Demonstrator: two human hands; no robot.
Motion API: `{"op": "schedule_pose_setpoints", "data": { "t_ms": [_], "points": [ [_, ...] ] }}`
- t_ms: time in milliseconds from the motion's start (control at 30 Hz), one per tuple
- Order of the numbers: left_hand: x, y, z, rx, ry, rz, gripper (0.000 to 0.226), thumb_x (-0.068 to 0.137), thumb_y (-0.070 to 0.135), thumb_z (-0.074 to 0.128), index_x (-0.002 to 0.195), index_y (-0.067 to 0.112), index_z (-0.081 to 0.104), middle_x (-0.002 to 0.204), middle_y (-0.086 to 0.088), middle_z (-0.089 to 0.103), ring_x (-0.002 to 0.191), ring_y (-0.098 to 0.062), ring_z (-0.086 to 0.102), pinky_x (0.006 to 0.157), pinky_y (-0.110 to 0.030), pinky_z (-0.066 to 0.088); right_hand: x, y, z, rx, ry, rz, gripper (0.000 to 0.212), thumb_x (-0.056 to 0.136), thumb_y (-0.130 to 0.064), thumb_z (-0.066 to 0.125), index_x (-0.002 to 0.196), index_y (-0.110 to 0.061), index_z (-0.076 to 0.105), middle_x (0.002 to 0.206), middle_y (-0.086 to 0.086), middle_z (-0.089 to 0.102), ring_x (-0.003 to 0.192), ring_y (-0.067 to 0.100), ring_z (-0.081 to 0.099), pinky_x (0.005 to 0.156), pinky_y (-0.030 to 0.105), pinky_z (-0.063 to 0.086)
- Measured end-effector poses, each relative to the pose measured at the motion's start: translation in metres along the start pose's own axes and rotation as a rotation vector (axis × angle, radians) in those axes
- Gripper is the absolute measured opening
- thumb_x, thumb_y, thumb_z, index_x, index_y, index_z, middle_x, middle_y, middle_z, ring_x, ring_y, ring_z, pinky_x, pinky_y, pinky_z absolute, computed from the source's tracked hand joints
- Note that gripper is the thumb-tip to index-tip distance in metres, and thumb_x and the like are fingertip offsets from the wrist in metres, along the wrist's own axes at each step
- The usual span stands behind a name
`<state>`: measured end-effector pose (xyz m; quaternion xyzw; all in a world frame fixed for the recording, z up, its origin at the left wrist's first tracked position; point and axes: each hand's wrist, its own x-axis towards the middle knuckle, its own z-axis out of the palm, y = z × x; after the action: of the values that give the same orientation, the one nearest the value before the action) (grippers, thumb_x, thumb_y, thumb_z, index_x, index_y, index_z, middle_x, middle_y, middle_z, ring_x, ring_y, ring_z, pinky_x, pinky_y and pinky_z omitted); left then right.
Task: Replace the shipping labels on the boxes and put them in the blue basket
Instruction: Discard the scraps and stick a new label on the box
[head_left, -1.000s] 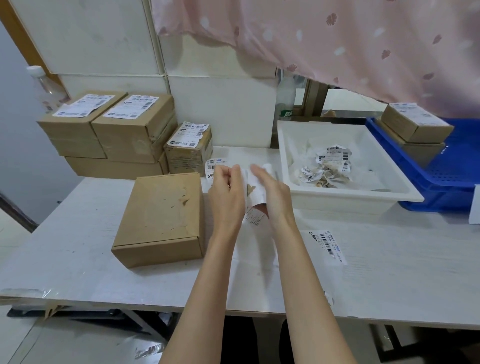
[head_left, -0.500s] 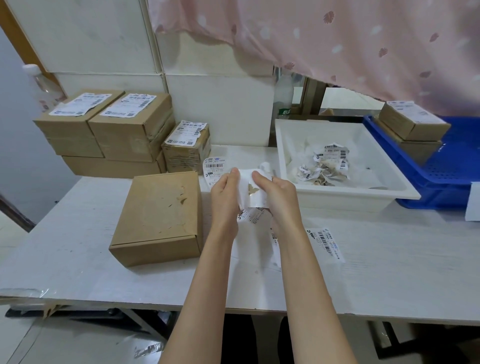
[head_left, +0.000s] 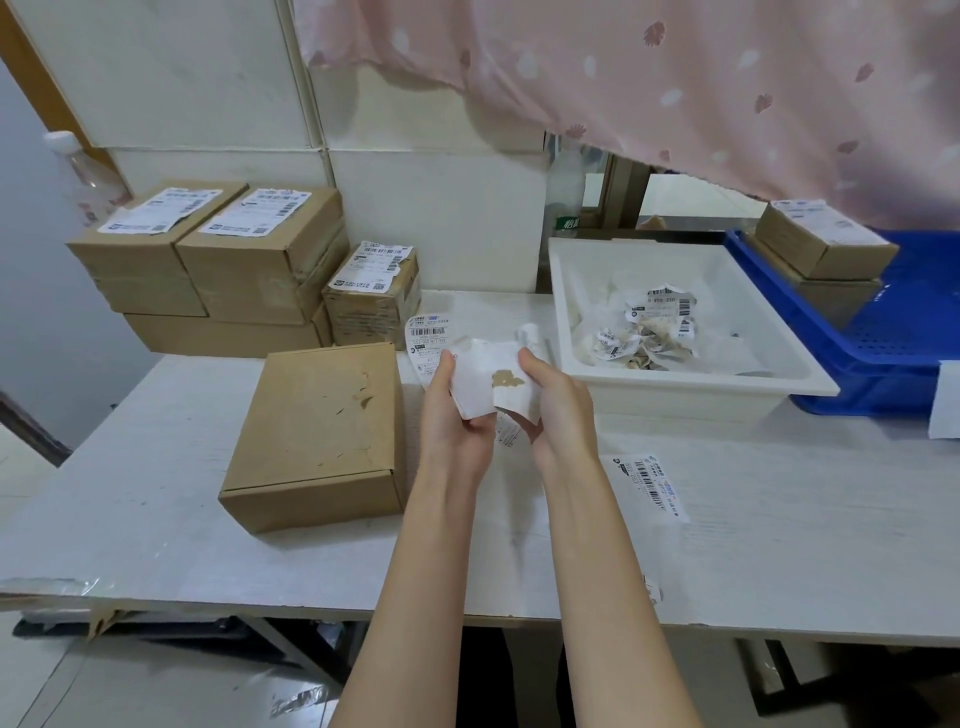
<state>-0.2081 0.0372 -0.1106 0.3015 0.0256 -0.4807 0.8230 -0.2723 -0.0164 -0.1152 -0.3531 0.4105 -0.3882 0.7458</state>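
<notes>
Above the table's middle, my left hand (head_left: 457, 410) and my right hand (head_left: 558, 405) both grip a peeled-off shipping label (head_left: 491, 382), white back up with a brown scrap of cardboard stuck to it. It is bent and creased between them. A bare brown box (head_left: 322, 431) with a torn top lies just left of my hands. A fresh label (head_left: 652, 488) lies flat on the table to the right, another label (head_left: 426, 338) behind my hands. The blue basket (head_left: 883, 338) at the far right holds labelled boxes (head_left: 826, 244).
A white tray (head_left: 691, 382) with several crumpled old labels stands right of my hands. A stack of labelled boxes (head_left: 234, 260) sits at the back left against the wall. A pink curtain hangs above. A plastic bottle stands at the far left.
The label has gone from a narrow strip between my raised fingertips to a wider, creased sheet. Both hands have closed in around it.
</notes>
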Motion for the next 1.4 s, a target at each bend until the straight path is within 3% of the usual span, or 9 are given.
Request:
{"op": "schedule_pose_setpoints", "data": {
  "t_ms": [200,300,500,667,867,1000,1133,1267,1400],
  "points": [
    [0.01,0.0,-0.003,0.163,0.071,0.088,0.029,0.104,0.031,0.045,0.096,0.011,0.064,0.074,0.001,0.073,0.073,-0.013,0.069,0.066,-0.024,0.055,-0.001,-0.001,0.005,-0.089,-0.016,-0.007,0.022,0.092,-0.03,0.064,0.1,-0.01,0.067,0.08,0.001,0.068,0.066,0.011,0.065,0.057,0.023,0.051],
    [0.012,0.002,-0.002,0.245,0.147,0.12,0.027,0.104,0.032,0.047,0.088,0.013,0.06,0.062,0.003,0.063,0.042,-0.004,0.054,0.034,-0.014,0.033,-0.004,-0.007,0.004,-0.035,-0.115,0.015,0.044,0.092,-0.05,0.056,0.094,-0.008,0.069,0.075,0.001,0.069,0.064,0.011,0.067,0.052,0.021,0.051],
    [0.015,0.003,-0.005,0.309,0.19,0.122,0.031,0.104,0.034,0.045,0.085,0.014,0.06,0.073,-0.003,0.06,0.036,-0.005,0.04,0.033,-0.014,0.022,-0.006,0.0,0.004,-0.347,-0.145,-0.142,0.028,0.076,-0.031,0.076,0.097,-0.013,0.071,0.119,0.008,0.065,0.068,0.001,0.067,0.08,0.032,0.057],
    [0.01,0.002,0.002,0.4,0.226,0.165,0.037,0.1,0.043,0.047,0.076,0.019,0.06,0.056,0.006,0.053,0.034,-0.004,0.034,0.037,-0.015,0.025,-0.006,0.012,0.009,-0.406,0.032,-0.275,0.032,0.067,-0.04,0.072,0.072,-0.009,0.066,0.089,0.017,0.069,0.072,0.025,0.066,0.083,0.051,0.056],
    [0.006,-0.012,-0.002,0.755,0.097,0.425,0.031,0.088,0.045,0.066,0.072,0.022,0.054,0.058,0.015,0.055,0.058,-0.005,0.054,0.062,-0.023,0.043,0.0,0.017,0.012,-0.481,0.162,-0.388,0.039,0.085,-0.035,0.071,0.063,-0.006,0.056,0.067,0.008,0.061,0.058,0.019,0.051,0.065,0.036,0.046],
    [0.014,-0.02,-0.008,0.926,0.113,0.499,0.035,0.098,0.043,0.051,0.073,0.018,0.051,0.066,0.01,0.056,0.065,-0.011,0.054,0.068,-0.034,0.043,-0.001,0.015,0.014,-0.527,0.177,-0.412,0.033,0.09,-0.033,0.065,0.075,-0.004,0.063,0.067,0.007,0.066,0.061,0.021,0.062,0.068,0.036,0.053],
    [0.02,-0.015,-0.007,0.761,0.106,0.349,0.034,0.104,0.03,0.042,0.074,0.014,0.047,0.057,0.007,0.041,0.049,-0.007,0.039,0.053,-0.022,0.033,0.003,0.011,0.009,-0.561,0.179,-0.351,0.033,0.09,-0.032,0.063,0.067,-0.008,0.061,0.062,0.004,0.066,0.075,0.03,0.068,0.082,0.041,0.052],
    [0.023,-0.004,-0.004,0.515,0.129,0.19,0.033,0.102,0.03,0.048,0.072,0.014,0.047,0.059,0.002,0.036,0.047,-0.009,0.034,0.048,-0.017,0.032,0.003,-0.001,0.001,-0.281,0.095,-0.211,0.028,0.092,-0.02,0.062,0.065,-0.011,0.065,0.054,0.003,0.062,0.053,0.017,0.066,0.079,0.037,0.056],
    [0.013,-0.001,0.004,0.408,0.108,0.171,0.028,0.101,0.023,0.05,0.074,0.015,0.054,0.054,0.006,0.048,0.037,-0.003,0.043,0.037,-0.013,0.034,-0.003,-0.011,0.007,-0.136,0.035,-0.104,0.039,0.099,-0.034,0.051,0.076,-0.006,0.066,0.07,0.01,0.065,0.051,0.012,0.064,0.058,0.029,0.057]
  ]
}}
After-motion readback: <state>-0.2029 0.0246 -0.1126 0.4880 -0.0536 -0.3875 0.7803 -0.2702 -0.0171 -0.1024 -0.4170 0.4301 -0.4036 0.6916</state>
